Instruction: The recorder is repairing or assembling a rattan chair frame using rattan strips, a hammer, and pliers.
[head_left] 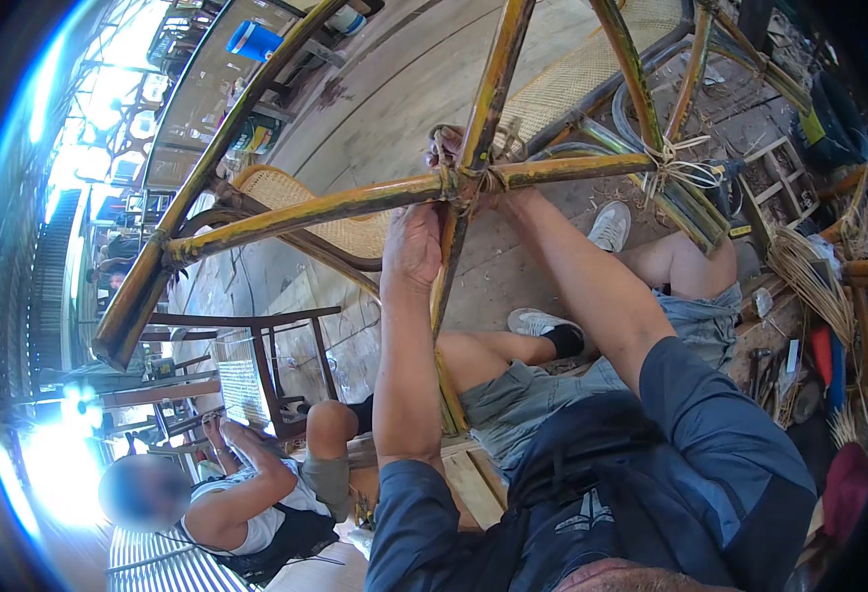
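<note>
A large frame of yellow-brown, bamboo-like poles spans the view in front of me. Several poles cross at a joint bound with thin strips. Just below the crossing, my left hand is closed against the frame, its fingers partly hidden by the poles. My right hand reaches behind the cross pole at the joint, and its fingers are hidden. Some curled fingers show above the cross pole; I cannot tell which hand they belong to. Farther right, a second joint is wrapped with loose-ended pale strips.
At lower left a co-worker sits by a dark wooden chair with a woven panel. Woven cane seats lie beyond the frame. A bundle of strips, tools and a dark bucket stand at right.
</note>
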`<state>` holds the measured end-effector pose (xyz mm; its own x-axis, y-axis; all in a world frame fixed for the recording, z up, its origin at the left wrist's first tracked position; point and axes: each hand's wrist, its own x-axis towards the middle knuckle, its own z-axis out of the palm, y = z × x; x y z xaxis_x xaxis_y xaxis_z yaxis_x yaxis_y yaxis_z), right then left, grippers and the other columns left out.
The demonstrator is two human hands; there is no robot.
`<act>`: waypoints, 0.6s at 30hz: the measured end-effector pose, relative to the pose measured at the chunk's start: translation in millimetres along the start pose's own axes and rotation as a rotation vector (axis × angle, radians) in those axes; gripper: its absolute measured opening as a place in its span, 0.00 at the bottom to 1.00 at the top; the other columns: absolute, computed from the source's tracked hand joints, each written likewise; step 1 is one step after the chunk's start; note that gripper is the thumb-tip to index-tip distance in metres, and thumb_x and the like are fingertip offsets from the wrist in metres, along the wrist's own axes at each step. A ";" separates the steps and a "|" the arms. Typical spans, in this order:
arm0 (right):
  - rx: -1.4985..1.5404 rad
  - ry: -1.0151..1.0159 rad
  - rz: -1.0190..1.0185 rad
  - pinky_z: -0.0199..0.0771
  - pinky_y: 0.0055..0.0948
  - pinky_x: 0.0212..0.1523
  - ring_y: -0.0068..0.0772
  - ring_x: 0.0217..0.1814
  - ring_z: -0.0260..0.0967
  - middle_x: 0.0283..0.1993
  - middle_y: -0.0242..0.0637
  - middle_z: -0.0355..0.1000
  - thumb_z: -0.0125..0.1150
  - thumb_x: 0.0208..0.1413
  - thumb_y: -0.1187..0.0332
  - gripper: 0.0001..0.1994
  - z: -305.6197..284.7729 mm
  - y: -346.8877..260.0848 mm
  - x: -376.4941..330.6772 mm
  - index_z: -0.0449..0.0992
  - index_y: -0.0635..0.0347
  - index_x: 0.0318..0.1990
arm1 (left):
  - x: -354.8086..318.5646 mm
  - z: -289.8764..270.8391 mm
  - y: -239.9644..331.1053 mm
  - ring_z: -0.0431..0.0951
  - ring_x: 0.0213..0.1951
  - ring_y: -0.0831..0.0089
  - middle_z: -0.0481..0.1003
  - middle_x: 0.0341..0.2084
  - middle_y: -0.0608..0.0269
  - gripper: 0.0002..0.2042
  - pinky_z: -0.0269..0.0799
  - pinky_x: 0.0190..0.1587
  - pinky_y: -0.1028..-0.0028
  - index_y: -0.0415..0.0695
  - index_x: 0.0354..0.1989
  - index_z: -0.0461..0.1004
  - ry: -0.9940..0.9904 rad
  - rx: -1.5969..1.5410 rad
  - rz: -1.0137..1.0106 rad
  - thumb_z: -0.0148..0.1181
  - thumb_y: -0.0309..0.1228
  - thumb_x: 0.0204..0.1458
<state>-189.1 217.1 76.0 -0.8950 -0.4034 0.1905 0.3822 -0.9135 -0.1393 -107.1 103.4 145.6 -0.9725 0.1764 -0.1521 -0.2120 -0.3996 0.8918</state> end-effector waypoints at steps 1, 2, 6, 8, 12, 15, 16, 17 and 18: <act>-0.050 -0.024 -0.003 0.70 0.25 0.27 0.26 0.28 0.67 0.28 0.33 0.69 0.57 0.53 0.66 0.06 13.8 -2.9 0.5 0.71 0.58 0.33 | -1.6 0.9 1.4 0.73 0.46 0.67 0.72 0.44 0.55 0.13 0.69 0.50 0.68 0.35 0.45 0.69 0.017 -0.042 0.075 0.51 0.30 0.55; -0.101 -0.046 -0.008 0.70 0.25 0.28 0.26 0.28 0.67 0.28 0.32 0.68 0.57 0.54 0.63 0.08 20.6 -5.2 0.9 0.71 0.57 0.32 | -1.5 0.6 1.9 0.73 0.46 0.67 0.72 0.44 0.55 0.13 0.69 0.50 0.68 0.35 0.45 0.69 0.018 -0.040 0.079 0.51 0.30 0.55; -0.194 -0.105 -0.028 0.72 0.29 0.31 0.29 0.29 0.66 0.28 0.31 0.68 0.61 0.51 0.57 0.12 16.5 -17.4 8.1 0.72 0.55 0.34 | -7.2 17.5 4.3 0.71 0.48 0.68 0.72 0.45 0.58 0.12 0.65 0.52 0.69 0.36 0.44 0.70 -0.007 0.013 0.127 0.51 0.27 0.53; -0.208 -0.081 -0.031 0.72 0.31 0.32 0.30 0.29 0.66 0.28 0.32 0.68 0.61 0.50 0.55 0.14 15.8 -11.8 5.6 0.73 0.55 0.36 | -24.2 43.7 28.7 0.72 0.47 0.69 0.74 0.42 0.57 0.12 0.66 0.49 0.68 0.38 0.42 0.73 0.236 0.936 -0.293 0.51 0.30 0.53; -0.078 -0.075 -0.016 0.72 0.41 0.42 0.38 0.39 0.69 0.37 0.39 0.71 0.61 0.49 0.53 0.18 18.7 -0.7 7.6 0.74 0.56 0.42 | -63.8 95.2 64.0 0.73 0.41 0.62 0.75 0.32 0.56 0.11 0.62 0.51 0.66 0.38 0.36 0.74 0.373 1.500 0.102 0.53 0.33 0.50; -0.260 -0.071 0.044 0.67 0.45 0.53 0.40 0.52 0.67 0.52 0.43 0.68 0.61 0.49 0.55 0.19 28.6 -17.5 -3.1 0.74 0.58 0.43 | -30.0 113.4 72.7 0.74 0.38 0.58 0.75 0.29 0.55 0.12 0.58 0.53 0.61 0.40 0.34 0.75 0.482 2.028 0.986 0.51 0.36 0.51; -0.204 -0.149 0.004 0.67 0.37 0.53 0.37 0.51 0.67 0.50 0.41 0.69 0.62 0.49 0.59 0.19 23.8 -13.7 -2.2 0.71 0.59 0.46 | -20.6 112.7 71.8 0.73 0.41 0.59 0.75 0.33 0.55 0.12 0.56 0.54 0.59 0.40 0.34 0.75 0.337 2.046 0.679 0.52 0.36 0.51; -0.149 -0.225 -0.037 0.66 0.28 0.53 0.33 0.51 0.67 0.48 0.39 0.69 0.63 0.49 0.64 0.21 19.5 -8.6 -0.8 0.68 0.61 0.50 | -16.4 111.5 68.7 0.72 0.43 0.59 0.74 0.37 0.56 0.11 0.55 0.55 0.57 0.40 0.35 0.75 0.194 2.028 0.375 0.54 0.35 0.50; -0.146 -0.215 -0.033 0.67 0.29 0.52 0.31 0.52 0.66 0.50 0.39 0.68 0.61 0.50 0.64 0.23 -3.5 -10.7 4.9 0.66 0.62 0.52 | -11.6 106.4 50.9 0.71 0.42 0.59 0.72 0.39 0.56 0.10 0.54 0.55 0.56 0.40 0.37 0.75 0.232 1.957 0.694 0.54 0.33 0.50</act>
<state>-198.4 225.1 75.1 -0.8310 -0.3899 0.3968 0.3028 -0.9154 -0.2654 -96.3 176.7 238.1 -0.8526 0.2983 0.4291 0.3142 0.9487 -0.0352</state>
